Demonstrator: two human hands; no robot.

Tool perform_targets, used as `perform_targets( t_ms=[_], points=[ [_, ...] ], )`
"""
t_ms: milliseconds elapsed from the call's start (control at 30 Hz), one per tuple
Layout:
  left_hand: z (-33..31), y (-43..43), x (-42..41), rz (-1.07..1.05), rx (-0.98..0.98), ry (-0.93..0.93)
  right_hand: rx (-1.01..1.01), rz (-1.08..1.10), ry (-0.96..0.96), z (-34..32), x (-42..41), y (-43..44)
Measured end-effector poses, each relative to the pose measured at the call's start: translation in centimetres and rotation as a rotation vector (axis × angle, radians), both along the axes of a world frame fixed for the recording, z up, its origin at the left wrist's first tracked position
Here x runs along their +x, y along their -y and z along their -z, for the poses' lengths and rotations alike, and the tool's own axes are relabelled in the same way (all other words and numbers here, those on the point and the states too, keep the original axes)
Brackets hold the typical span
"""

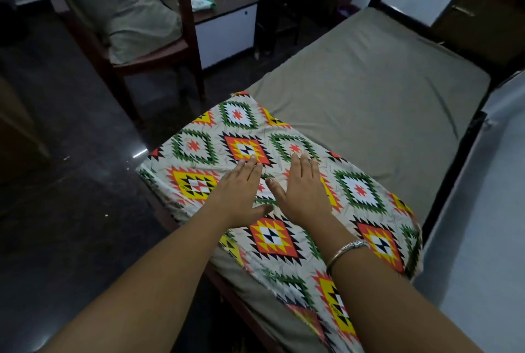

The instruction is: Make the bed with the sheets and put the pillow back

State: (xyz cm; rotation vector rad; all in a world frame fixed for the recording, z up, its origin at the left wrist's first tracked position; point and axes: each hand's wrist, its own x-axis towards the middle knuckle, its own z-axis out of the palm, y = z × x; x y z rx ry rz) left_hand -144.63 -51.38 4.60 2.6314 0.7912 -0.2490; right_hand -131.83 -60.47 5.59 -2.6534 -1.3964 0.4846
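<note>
Directly beneath flat fingers (305,166): patterned sheet (360,190), apparently folded.

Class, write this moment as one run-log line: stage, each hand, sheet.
stage: patterned pillow lying on olive sheet | left hand: flat on pillow | right hand: flat on pillow | sheet: spread, lightly creased

Dark glossy floor (71,182), wooden armchair (154,56), white bedside cabinet (227,34)

No readable text, labels, brands or numbers anywhere. Tiny dark marks sit in yellow patches of the patterned sheet (199,159), near left and near edge, too small to read.
</note>
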Motion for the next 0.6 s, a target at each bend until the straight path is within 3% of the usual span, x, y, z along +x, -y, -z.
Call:
perform_targets(
  t_ms=[300, 600],
  points=[
    [1.0, -3.1, -0.8, 0.149, 0.049, -0.096, -0.041, 0.013, -0.024, 2.9, -1.3, -2.4],
    [3.2, -13.8, -3.7, 0.215, 0.014, -0.233, -0.143, 0.021, -0.101, 6.7, -1.5, -12.2]
  ],
)
